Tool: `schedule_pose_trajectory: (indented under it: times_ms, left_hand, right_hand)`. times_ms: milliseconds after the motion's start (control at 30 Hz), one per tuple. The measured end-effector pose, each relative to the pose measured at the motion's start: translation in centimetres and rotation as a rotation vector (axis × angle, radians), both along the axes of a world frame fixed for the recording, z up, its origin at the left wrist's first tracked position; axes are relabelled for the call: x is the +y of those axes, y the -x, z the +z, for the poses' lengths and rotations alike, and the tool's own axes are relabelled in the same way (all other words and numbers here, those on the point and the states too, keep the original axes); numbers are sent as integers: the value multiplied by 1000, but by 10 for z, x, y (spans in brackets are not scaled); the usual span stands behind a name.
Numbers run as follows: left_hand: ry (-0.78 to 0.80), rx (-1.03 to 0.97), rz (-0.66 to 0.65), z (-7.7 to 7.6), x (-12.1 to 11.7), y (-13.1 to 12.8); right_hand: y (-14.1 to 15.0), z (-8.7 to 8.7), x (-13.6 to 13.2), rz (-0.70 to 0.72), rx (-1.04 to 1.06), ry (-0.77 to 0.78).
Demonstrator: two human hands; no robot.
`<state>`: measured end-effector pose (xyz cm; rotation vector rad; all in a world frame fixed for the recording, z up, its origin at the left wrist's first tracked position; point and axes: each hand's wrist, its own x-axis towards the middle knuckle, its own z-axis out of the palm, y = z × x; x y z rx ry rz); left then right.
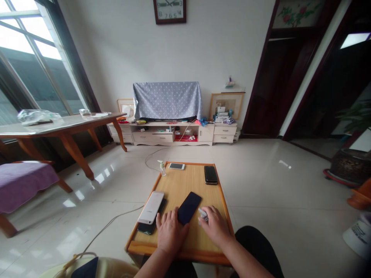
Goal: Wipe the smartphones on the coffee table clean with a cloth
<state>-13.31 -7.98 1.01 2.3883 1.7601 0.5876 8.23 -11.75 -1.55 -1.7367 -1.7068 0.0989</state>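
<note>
A low wooden lap table (185,185) with an orange rim stands in front of me. My left hand (171,231) lies palm down on it, fingers apart, beside the lower end of a black smartphone (189,207). My right hand (213,226) curls around a small white-grey object (203,214), partly hidden by my fingers. Left of my left hand, a white smartphone (150,207) rests on a dark phone (147,227). At the far end lie a white phone (176,166) and a black phone (210,174). A pump bottle (161,168) stands just beyond the table's far left corner.
A thin cable (116,216) runs across the tiled floor left of the table. My dark-trousered knee (255,247) lies at lower right. A long wooden table (63,127) and purple-topped bench (26,185) stand left; a low cabinet (171,135) stands ahead.
</note>
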Motion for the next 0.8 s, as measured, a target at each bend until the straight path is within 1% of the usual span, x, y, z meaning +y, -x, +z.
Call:
schedule_pose_trajectory:
  times_ms: [133, 200, 267, 333, 400, 533, 667, 800]
  left_hand:
    - [0, -56, -54, -3, 0, 3]
    - [2, -71, -91, -3, -1, 5]
    - [2, -77, -117, -4, -1, 6]
    - [1, -76, -121, -4, -1, 7]
    - [6, -71, -105, -5, -1, 7]
    - [25, -64, -89, -7, 0, 8]
    - [22, -60, -90, -6, 0, 10]
    - [45, -48, -85, -3, -1, 12]
  right_hand:
    - [-3, 1, -10, 44, 22, 38]
    - [-7, 2, -9, 5, 84, 53]
    - [-8, 4, -5, -66, 186, 52]
    - [-5, 8, 1, -117, 273, 54]
    - [2, 12, 8, -123, 290, 66]
    - [12, 21, 18, -122, 208, 64]
    - [16, 28, 20, -154, 1, 107]
    - [33, 27, 15, -73, -116, 110]
